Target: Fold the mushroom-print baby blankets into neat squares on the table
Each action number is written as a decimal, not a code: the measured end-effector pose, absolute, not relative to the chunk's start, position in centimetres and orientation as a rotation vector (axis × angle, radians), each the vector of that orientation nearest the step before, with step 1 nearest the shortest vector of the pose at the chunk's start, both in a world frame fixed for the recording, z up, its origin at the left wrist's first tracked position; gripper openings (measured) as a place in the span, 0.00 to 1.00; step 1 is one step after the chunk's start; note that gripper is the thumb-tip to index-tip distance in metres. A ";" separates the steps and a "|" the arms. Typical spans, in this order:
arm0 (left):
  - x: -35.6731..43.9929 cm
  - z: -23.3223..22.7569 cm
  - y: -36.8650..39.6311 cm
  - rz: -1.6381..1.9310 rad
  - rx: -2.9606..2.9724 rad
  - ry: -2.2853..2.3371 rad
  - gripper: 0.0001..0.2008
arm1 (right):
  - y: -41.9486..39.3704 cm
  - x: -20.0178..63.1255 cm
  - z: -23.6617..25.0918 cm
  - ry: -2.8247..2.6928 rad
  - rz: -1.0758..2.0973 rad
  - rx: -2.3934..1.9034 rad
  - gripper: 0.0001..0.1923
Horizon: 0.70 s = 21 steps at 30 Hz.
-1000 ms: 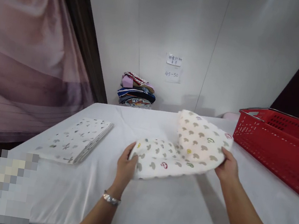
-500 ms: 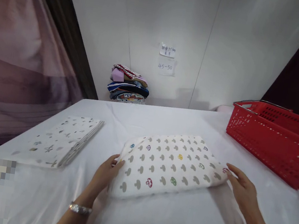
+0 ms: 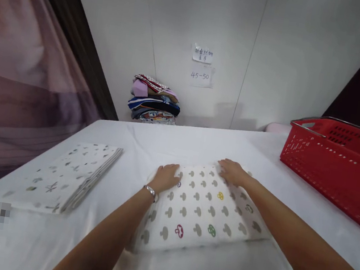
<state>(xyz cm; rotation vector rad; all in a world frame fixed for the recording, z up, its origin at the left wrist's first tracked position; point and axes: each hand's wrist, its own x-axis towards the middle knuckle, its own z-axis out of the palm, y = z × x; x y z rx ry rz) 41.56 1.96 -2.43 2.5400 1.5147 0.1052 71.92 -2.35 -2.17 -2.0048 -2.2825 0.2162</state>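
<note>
- White cloth covers the table (image 3: 199,142), which runs up to a pale panelled wall; a pinkish curtain (image 3: 17,65) hangs along the left side.
- Head view, wall: two paper notes (image 3: 202,65) are stuck above the table's far edge; the lower one reads "45–50".
- Head view, far edge: a stack of folded clothes (image 3: 154,100) in mixed colours sits against the wall, left of the notes.
- Head view, right edge: a red plastic basket (image 3: 341,163) with a metal handle stands there, well apart from the hands; its inside is not visible.
- Head view, left edge: a folded white cloth with small grey prints (image 3: 69,175) lies flat, well apart from both hands.
- Head view, centre toward the near edge: a mushroom-print cloth (image 3: 202,213), white with grey, red, green and yellow mushrooms, lies folded and flat.
- Left hand (image 3: 167,177): palm down, fingers spread, pressed flat on the far left corner of the mushroom-print cloth; it grips nothing. A metal bracelet (image 3: 150,191) circles the wrist.
- Right hand (image 3: 233,172): palm down, fingers extended, flat on the far right part of the same cloth; it grips nothing.
- Both forearms reach across the cloth from the near edge.
- Near left corner of the picture is pixelated; contents not readable.
</note>
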 end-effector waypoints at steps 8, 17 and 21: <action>42.6 -1.6 4.7 -0.027 2.541 1.476 0.25 | 0.3 72.7 -1.7 -2.424 0.152 -2.136 0.31; 40.4 -0.5 -2.2 0.354 3.019 1.161 0.09 | -8.4 73.1 -0.5 -2.500 -0.250 -1.700 0.07; 38.0 -0.6 -7.0 0.318 3.015 1.037 0.13 | -15.3 72.9 -0.7 -2.518 -0.196 -1.534 0.11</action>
